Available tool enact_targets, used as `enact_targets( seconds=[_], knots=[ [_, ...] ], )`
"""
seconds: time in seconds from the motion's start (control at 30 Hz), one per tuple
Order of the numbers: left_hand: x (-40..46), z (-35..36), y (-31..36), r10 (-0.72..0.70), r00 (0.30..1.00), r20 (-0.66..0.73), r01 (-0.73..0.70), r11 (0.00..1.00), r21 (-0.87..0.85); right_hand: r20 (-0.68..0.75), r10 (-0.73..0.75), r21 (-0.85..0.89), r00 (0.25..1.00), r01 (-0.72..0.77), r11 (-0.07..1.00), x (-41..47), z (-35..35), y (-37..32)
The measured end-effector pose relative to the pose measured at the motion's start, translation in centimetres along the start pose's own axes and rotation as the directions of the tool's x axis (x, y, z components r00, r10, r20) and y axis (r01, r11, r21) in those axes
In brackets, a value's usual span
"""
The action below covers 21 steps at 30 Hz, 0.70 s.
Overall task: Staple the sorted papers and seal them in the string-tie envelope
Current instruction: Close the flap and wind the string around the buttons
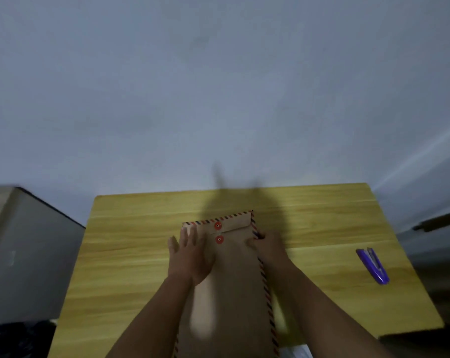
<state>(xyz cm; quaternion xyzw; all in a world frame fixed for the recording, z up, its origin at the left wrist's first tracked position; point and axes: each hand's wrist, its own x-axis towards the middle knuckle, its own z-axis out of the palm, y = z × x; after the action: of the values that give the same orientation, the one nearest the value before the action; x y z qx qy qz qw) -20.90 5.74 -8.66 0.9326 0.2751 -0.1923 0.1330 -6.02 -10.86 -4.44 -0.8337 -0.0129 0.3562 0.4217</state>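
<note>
A brown string-tie envelope [234, 277] with a red-and-blue striped border lies lengthwise on the yellow wooden table [131, 254]. Its flap is folded down at the far end, with two red button discs [218, 232] one above the other. My left hand [189, 257] lies flat, fingers spread, on the envelope's left side near the flap. My right hand [266, 248] grips the envelope's right edge beside the flap. A purple stapler [372, 265] lies on the table to the right, apart from both hands. No loose papers are visible.
A grey box-like cabinet [25, 254] stands left of the table. A plain pale wall [218, 86] rises behind. Dark objects sit beyond the table's right edge [435, 223]. Something white [295, 351] peeks out at the near edge by the envelope.
</note>
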Motion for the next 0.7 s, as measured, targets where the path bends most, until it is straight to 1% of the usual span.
enact_targets(
  seconds=[0.07, 0.1, 0.17, 0.2, 0.27, 0.33, 0.4, 0.43, 0.5, 0.57, 0.63, 0.7],
  knots=[
    [-2.3, -1.5, 1.0, 0.081, 0.997, 0.013, -0.075, 0.966, -0.248, -0.015, -0.031, -0.001, 0.999, 0.031, 1.000, -2.0, -0.6, -1.7],
    [-3.6, -2.4, 1.6, 0.118, 0.992, 0.036, -0.094, 0.912, -0.398, -0.028, -0.044, -0.027, 0.999, 0.043, 0.999, -3.0, -0.9, -2.7],
    [-6.4, -4.5, 2.9, 0.155, 0.982, 0.111, -0.041, 0.739, -0.672, -0.045, -0.089, -0.069, 0.995, 0.085, 0.994, -5.4, -1.4, -5.1],
    [-7.6, -5.7, 3.6, 0.158, 0.978, 0.133, -0.005, 0.660, -0.751, -0.053, -0.112, -0.088, 0.992, 0.107, 0.990, -6.7, -1.6, -6.4],
    [-9.8, -8.4, 5.0, 0.170, 0.977, 0.131, 0.015, 0.556, -0.831, -0.089, -0.164, -0.143, 0.982, 0.151, 0.978, -9.2, -1.9, -9.0],
    [-11.5, -10.9, 5.7, 0.229, 0.972, 0.048, -0.070, 0.481, -0.874, -0.110, -0.205, -0.168, 0.973, 0.185, 0.968, -11.6, -1.8, -11.4],
    [-13.4, -13.3, 6.4, 0.264, 0.964, -0.042, -0.173, 0.496, -0.851, -0.112, -0.238, -0.166, 0.965, 0.218, 0.962, -14.0, -1.6, -13.6],
    [-14.3, -14.4, 6.7, 0.246, 0.966, -0.079, -0.200, 0.521, -0.830, -0.118, -0.265, -0.167, 0.957, 0.244, 0.955, -15.1, -1.5, -14.6],
    [-15.8, -16.0, 6.8, 0.147, 0.975, -0.168, -0.222, 0.600, -0.768, -0.102, -0.325, -0.183, 0.940, 0.304, 0.935, -17.1, -1.6, -16.3],
    [-16.6, -17.3, 6.1, 0.043, 0.970, -0.238, -0.209, 0.646, -0.735, -0.026, -0.370, -0.089, 0.929, 0.367, 0.926, -18.9, -1.8, -17.5],
    [-17.3, -18.6, 5.3, -0.036, 0.958, -0.285, -0.201, 0.626, -0.754, -0.015, -0.421, -0.031, 0.907, 0.421, 0.907, -20.2, -2.4, -18.4],
    [-18.3, -20.1, 4.5, -0.109, 0.950, -0.291, -0.183, 0.561, -0.807, -0.058, -0.489, -0.040, 0.870, 0.488, 0.872, -21.1, -3.4, -18.8]
  ],
)
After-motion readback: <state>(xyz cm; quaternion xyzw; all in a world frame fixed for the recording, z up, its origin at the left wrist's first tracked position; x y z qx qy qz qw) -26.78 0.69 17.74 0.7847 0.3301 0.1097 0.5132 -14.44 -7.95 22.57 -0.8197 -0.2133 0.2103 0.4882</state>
